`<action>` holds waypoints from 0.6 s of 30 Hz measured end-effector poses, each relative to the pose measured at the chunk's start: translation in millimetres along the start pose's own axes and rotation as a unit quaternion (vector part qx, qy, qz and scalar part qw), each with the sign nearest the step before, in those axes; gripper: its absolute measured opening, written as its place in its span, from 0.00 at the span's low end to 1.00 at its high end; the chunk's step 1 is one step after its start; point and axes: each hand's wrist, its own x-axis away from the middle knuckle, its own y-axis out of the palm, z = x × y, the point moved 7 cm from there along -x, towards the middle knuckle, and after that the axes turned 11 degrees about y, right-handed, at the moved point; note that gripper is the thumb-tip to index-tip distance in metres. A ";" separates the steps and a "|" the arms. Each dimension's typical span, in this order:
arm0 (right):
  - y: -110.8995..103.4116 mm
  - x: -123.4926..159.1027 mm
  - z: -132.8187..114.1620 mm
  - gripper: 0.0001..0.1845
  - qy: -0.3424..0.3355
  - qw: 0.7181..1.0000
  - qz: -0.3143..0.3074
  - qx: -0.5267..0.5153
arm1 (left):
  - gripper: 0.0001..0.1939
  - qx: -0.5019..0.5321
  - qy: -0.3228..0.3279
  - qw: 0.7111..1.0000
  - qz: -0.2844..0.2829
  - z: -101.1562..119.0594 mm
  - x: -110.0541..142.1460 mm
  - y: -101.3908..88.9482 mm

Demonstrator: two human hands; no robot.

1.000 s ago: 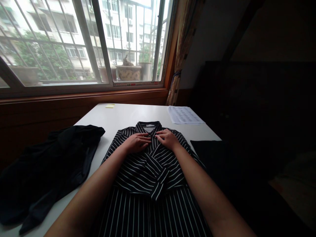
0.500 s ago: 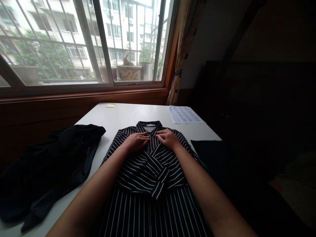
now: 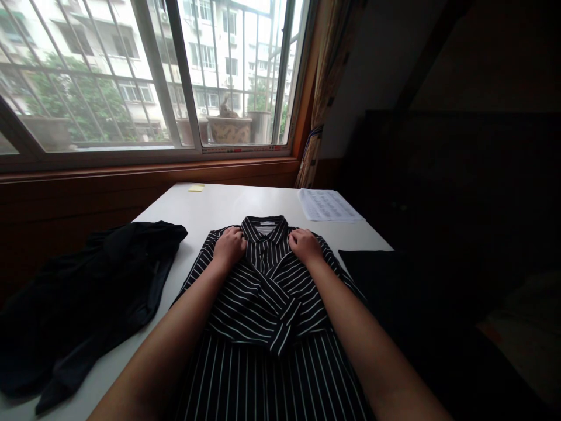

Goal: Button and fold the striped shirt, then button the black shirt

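A black shirt with white stripes (image 3: pixel 263 292) lies face up, its collar toward the window and its sleeves folded across the front. My left hand (image 3: pixel 229 245) rests on the shirt just left of the collar, fingers curled down onto the cloth. On the other side of the collar, my right hand (image 3: pixel 304 244) has its fingers bent and closed on the fabric near the shoulder. The fingertips are partly hidden against the cloth.
Dark crumpled clothing (image 3: pixel 100 292) covers the left of the white table (image 3: pixel 258 199). Printed sheets (image 3: pixel 328 204) lie at the far right corner, a yellow sticky note (image 3: pixel 196 187) at the far left. Dark folded fabric (image 3: pixel 372 269) sits on the right. A barred window (image 3: pixel 175 76) stands behind.
Both hands have moved apart, from the collar front outward to the shoulder areas. Their fingers, stretched flat before, are now curled on the cloth. The collar points now show fully.
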 end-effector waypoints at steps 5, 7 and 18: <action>10.9 -1.7 3.7 0.12 -0.006 1.000 -0.023 0.005 | 0.20 -0.011 -0.034 0.999 -0.038 -9.7 1.3 12.6; 14.1 -2.0 5.4 0.14 -0.007 0.999 -0.031 0.006 | 0.23 -0.010 -0.042 0.997 -0.060 -13.3 1.2 18.4; 18.0 -2.3 10.0 0.16 0.000 0.999 -0.044 0.008 | 0.33 -0.009 -0.086 0.984 -0.154 -29.1 -2.5 33.6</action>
